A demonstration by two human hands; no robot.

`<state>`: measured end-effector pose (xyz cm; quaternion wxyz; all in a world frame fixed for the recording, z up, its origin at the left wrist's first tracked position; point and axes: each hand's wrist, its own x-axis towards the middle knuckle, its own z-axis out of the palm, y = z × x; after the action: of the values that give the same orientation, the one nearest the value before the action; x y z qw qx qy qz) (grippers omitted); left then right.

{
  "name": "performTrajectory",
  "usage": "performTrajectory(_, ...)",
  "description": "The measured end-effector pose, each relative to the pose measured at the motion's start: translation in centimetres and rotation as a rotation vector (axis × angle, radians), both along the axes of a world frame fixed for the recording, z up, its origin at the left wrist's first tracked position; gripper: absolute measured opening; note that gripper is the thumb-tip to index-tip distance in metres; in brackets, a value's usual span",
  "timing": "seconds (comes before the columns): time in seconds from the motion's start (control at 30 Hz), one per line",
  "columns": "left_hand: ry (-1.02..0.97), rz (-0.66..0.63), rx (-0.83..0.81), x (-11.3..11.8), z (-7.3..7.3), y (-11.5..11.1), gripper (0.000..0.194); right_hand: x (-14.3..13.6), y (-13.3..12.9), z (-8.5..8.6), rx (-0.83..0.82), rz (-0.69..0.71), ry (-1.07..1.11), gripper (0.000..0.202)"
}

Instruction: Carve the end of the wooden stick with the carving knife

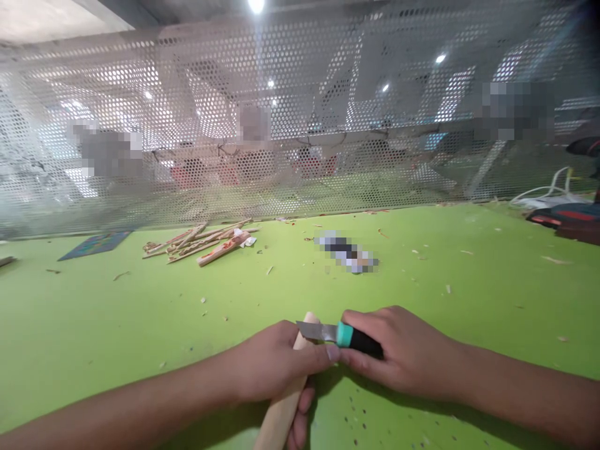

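Note:
My left hand [276, 369] is closed around a pale wooden stick [281, 412], which slants up from the bottom edge of the head view. Its rounded far end pokes out above my fingers. My right hand [398, 350] grips a carving knife [359, 340] by its black handle with a teal collar. The knife's flat metal blade [316, 330] points left and lies across the stick near its far end. My left thumb reaches to the right, just under the blade and close to my right fingers. My left fingertips show below the stick.
On the green table [140, 312] lies a pile of wood strips [201, 242], with a dark patterned sheet [96, 244] to its left. A blurred object [347, 251] is at centre. Small shavings are scattered about. A perforated metal screen [281, 125] stands behind; a power tool [572, 215] sits right.

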<state>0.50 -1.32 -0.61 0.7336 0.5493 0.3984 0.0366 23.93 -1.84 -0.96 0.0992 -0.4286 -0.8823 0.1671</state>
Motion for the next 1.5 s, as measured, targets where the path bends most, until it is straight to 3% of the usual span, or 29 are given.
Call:
performTrajectory(0.47, -0.007, 0.033, -0.009, 0.1, -0.5, -0.1, 0.050, -0.4, 0.3, 0.3, -0.024, -0.144, 0.006, 0.048)
performTrajectory(0.63, -0.045, 0.054, -0.010, 0.2, -0.7, -0.3, 0.056, -0.1, 0.2, 0.1, -0.036, 0.000, 0.034, 0.046)
performTrajectory(0.77, -0.056, 0.023, 0.052, 0.2, 0.0, -0.6, 0.058, 0.1, 0.1, 0.1, -0.039, 0.053, 0.028, 0.046)
performTrajectory(1.03, 0.167, 0.018, 0.231, 0.3, 1.3, -1.4, 0.057, 0.2, -0.1, -0.2, -0.023, 0.047, 0.014, 0.045)
performTrajectory(1.23, 0.302, 0.072, 0.360, 0.7, 1.5, -1.8, 0.058, -0.2, 0.1, 0.1, -0.031, -0.096, 0.025, 0.045)
performTrajectory(1.5, 0.051, -0.022, 0.119, -0.1, 0.4, -0.4, 0.046, -0.2, 0.2, 0.3, -0.079, -0.112, 0.037, 0.047)
